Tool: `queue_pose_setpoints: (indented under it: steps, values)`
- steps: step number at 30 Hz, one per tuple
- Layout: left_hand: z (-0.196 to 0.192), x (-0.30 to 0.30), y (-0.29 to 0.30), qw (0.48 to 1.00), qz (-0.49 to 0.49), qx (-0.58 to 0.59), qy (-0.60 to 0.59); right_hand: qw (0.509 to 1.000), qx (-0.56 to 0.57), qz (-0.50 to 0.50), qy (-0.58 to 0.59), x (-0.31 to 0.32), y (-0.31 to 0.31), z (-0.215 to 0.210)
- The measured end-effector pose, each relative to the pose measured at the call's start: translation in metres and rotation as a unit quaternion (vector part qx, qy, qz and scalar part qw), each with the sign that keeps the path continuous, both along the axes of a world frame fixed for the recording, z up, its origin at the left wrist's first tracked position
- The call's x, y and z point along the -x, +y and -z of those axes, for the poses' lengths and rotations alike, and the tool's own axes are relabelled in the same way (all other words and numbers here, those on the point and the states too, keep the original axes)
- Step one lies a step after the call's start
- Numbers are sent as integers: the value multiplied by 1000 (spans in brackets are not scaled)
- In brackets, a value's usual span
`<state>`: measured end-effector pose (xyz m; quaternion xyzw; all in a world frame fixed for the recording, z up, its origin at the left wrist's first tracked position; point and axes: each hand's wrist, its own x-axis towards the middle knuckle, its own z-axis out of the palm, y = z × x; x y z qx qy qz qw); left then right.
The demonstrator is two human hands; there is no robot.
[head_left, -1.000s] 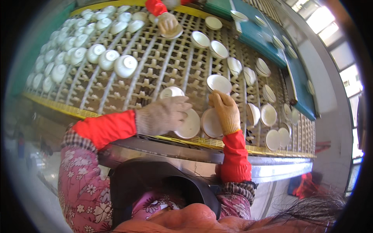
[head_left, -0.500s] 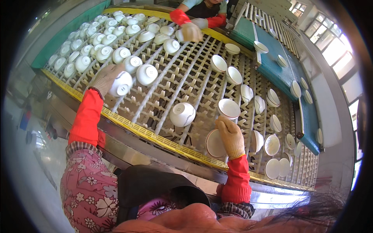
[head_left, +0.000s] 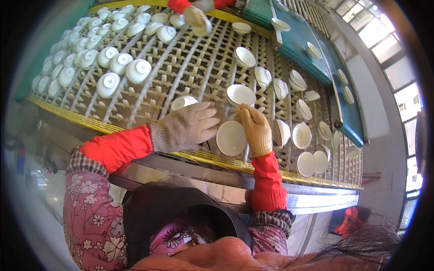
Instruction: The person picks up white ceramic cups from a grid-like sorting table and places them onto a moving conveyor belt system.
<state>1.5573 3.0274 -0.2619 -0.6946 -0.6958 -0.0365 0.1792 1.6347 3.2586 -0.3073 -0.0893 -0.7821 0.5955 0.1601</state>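
Note:
My left hand, in a knitted glove with grey-dirty patches, stretches over the conveyor with its fingers extended, close to an upside-down white bowl that it partly covers. My right hand, in a tan knitted glove, has its fingers curled and pressed together. Its fingertips meet the lower rim of an upright bowl, beside a larger-looking upright bowl. What they grip, if anything, is hidden. Left of my left hand, an upside-down bowl stands next to another upside-down bowl.
Many upturned bowls crowd the left of the slatted conveyor; several tilted bowls stand at right. A yellow edge strip runs along the near side. Across, a co-worker's gloved hand holds a bowl. A green belt carries bowls.
My left hand has let go of a bowl, left upside down in the left group, and moved right to the single upturned bowl. My right hand stays by the same bowls. The view has shifted.

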Motion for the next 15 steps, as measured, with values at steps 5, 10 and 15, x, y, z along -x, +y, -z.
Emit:
queue_pose_setpoints:
  steps: [5,10,15]
  values:
    - [17,-12,39,997,51,-61,-3,996,90,9,-10,-1,6,7]
    - [29,-15,47,997,38,-22,-68,999,54,6,-5,-3,8,8]
    - [0,-9,31,933,-90,127,-324,999,45,-7,1,-9,13,3]
